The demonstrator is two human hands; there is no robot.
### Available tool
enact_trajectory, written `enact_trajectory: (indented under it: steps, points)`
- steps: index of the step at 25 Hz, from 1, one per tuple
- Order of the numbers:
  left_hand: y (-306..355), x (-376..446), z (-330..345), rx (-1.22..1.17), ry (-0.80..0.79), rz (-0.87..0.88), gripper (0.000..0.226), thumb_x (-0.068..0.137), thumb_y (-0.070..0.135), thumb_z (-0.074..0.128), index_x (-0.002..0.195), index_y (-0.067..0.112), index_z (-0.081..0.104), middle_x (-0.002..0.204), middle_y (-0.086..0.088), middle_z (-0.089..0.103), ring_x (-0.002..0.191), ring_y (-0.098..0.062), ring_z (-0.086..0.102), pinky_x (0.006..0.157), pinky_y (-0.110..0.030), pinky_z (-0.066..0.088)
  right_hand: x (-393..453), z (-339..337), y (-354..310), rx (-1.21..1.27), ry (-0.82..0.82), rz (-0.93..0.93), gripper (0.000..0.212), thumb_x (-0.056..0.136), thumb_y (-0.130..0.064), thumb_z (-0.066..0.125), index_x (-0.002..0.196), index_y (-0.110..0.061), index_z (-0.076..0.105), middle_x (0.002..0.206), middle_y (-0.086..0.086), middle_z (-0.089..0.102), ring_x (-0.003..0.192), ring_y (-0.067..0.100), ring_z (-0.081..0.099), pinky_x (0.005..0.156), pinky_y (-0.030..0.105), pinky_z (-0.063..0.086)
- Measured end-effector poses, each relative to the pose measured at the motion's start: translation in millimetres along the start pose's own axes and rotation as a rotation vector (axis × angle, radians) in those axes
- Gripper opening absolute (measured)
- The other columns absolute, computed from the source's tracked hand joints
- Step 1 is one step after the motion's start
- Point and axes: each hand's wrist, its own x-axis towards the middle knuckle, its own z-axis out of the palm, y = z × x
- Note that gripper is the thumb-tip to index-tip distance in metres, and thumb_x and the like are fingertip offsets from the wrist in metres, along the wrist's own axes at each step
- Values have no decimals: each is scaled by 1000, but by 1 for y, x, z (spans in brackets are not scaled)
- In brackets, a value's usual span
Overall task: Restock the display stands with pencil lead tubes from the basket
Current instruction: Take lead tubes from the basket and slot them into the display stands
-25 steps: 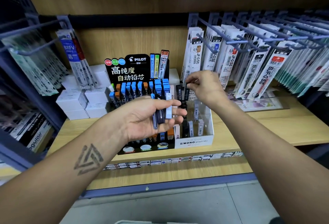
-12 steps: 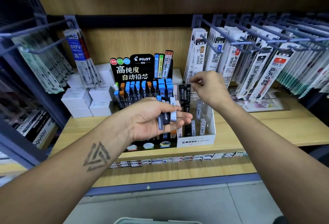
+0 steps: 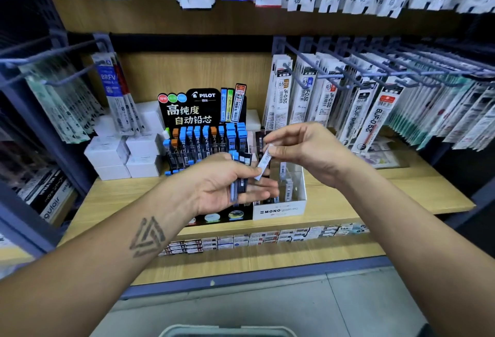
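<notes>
Pencil lead tubes are stocked on a wooden shelf [image 3: 401, 197], where a black Pilot display stand [image 3: 203, 133] is set, with a white Mono box [image 3: 284, 209] touching it at 3 o'clock. Several blue-capped tubes [image 3: 238, 181] are held in the left hand [image 3: 227, 186], its fingers curled round them. One white tube [image 3: 263, 161] is pinched by the right hand [image 3: 308, 152], above the box. A basket rim [image 3: 225, 330] is seen at 6 o'clock.

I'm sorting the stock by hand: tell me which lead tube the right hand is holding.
The pale white tube, pinched alone in the right hand above the MONO stand. The dark and blue tubes lie bunched in the left hand.
</notes>
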Motion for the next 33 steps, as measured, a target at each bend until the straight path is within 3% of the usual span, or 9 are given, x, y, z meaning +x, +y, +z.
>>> enact_trajectory:
  steps: [7, 11, 14, 16, 18, 20, 23, 26, 33]
  points:
    - [-3, 9, 5, 39, 114, 129, 58, 94, -1, 62, 143, -10, 32, 100, -34, 71, 45, -14, 52, 36, -18, 38, -7, -1, -3, 173, 8, 98, 26, 81, 12, 70, 105, 0, 72, 83, 16, 73, 75, 25, 71, 79, 35, 59]
    - [-1, 14, 9, -10, 119, 140, 56, 96, 0, 61, 143, -7, 31, 100, -35, 70, 42, -12, 48, 35, -17, 36, -7, 6, -3, 204, -8, 40, 30, 89, 10, 63, 81, -15, 78, 77, 5, 73, 72, 17, 69, 74, 30, 58]
    - [-2, 18, 5, 27, 164, 123, 41, 98, 1, 58, 133, -14, 44, 98, -34, 71, 41, -10, 45, 33, -15, 33, -3, -5, -1, -134, 46, -9, 18, 95, -1, 63, 106, -12, 74, 79, 4, 69, 70, 17, 65, 64, 29, 58]
    - [0, 19, 1, 38, 187, 133, 31, 97, 1, 58, 123, -17, 55, 98, -32, 72, 42, -9, 45, 34, -14, 32, 0, -18, 3, -482, 117, -16, 14, 89, -9, 74, 103, -9, 74, 68, -1, 67, 57, 7, 63, 57, 27, 52]
    - [1, 19, -4, 25, 186, 135, 29, 97, 2, 58, 119, -17, 59, 97, -31, 72, 44, -8, 45, 34, -14, 32, 1, -26, 6, -821, 132, -32, 4, 85, -16, 79, 88, -15, 78, 63, -10, 64, 52, -5, 56, 62, 22, 46]
    - [1, 19, -7, 25, 181, 125, 28, 97, 3, 59, 118, -16, 60, 97, -30, 72, 45, -8, 45, 34, -14, 32, 0, -25, 9, -1021, 22, -11, 12, 91, -12, 72, 99, -19, 79, 82, -9, 70, 69, -6, 60, 74, 20, 47]
    - [0, 20, -7, 39, 175, 118, 29, 98, 4, 59, 119, -16, 60, 95, -29, 72, 46, -8, 44, 33, -15, 30, 1, -20, 19, -1114, -91, 3, 25, 94, -5, 65, 112, -20, 72, 99, 2, 72, 87, 14, 69, 83, 27, 55]
    - [0, 20, -5, 54, 159, 110, 29, 99, 4, 57, 120, -16, 59, 93, -28, 72, 45, -8, 44, 33, -14, 30, 3, -16, 24, -1089, -56, -19, 20, 84, -12, 79, 91, -29, 72, 87, -3, 70, 85, 12, 67, 82, 27, 55]
    - [-3, 19, -5, 74, 132, 85, 35, 98, 3, 59, 125, -18, 56, 93, -29, 71, 45, -9, 42, 32, -15, 29, 2, -6, 36, -1213, -59, -42, 16, 84, -19, 79, 97, -26, 72, 88, -9, 70, 88, 15, 67, 80, 32, 56]
